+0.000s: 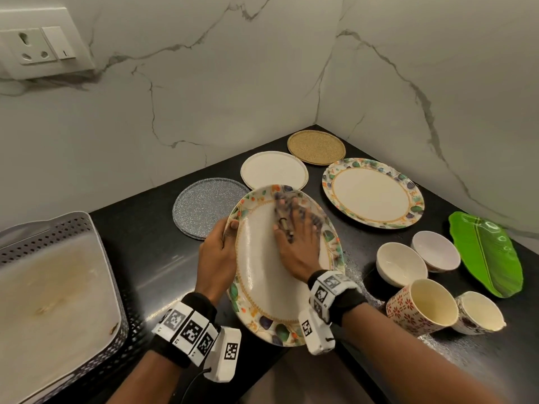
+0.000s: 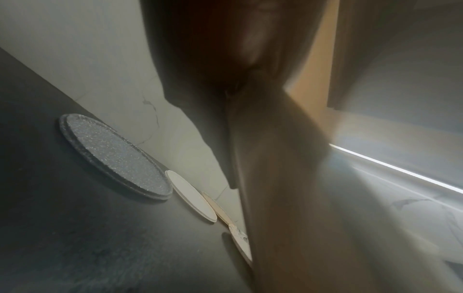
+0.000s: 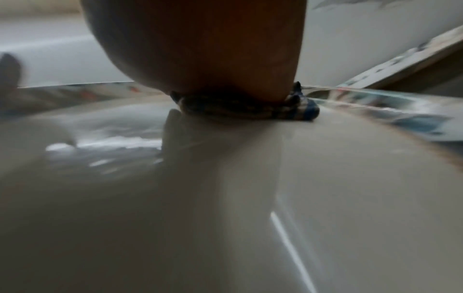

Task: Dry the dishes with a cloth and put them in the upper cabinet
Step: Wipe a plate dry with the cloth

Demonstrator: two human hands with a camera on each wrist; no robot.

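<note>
The right hand [image 1: 297, 243] lies flat, fingers spread, pressing a checked cloth [image 1: 287, 208] onto the face of a floral plate [image 1: 262, 275]; the left hand [image 1: 218, 252] grips that plate's left rim, thumb on top, holding it tilted over the front edge of the black counter [image 1: 151, 246]; in the right wrist view the cloth [image 3: 295, 111] is bunched under the palm. Behind the plate lie a speckled grey disc [image 1: 201, 205], a white disc [image 1: 274, 170] and a cork mat [image 1: 316, 147]; to the right a second floral plate [image 1: 373, 193], two bowls [image 1: 399, 263], two mugs [image 1: 423, 307] and a green leaf dish [image 1: 490, 258]; at far left a grey tray [image 1: 73, 228].
</note>
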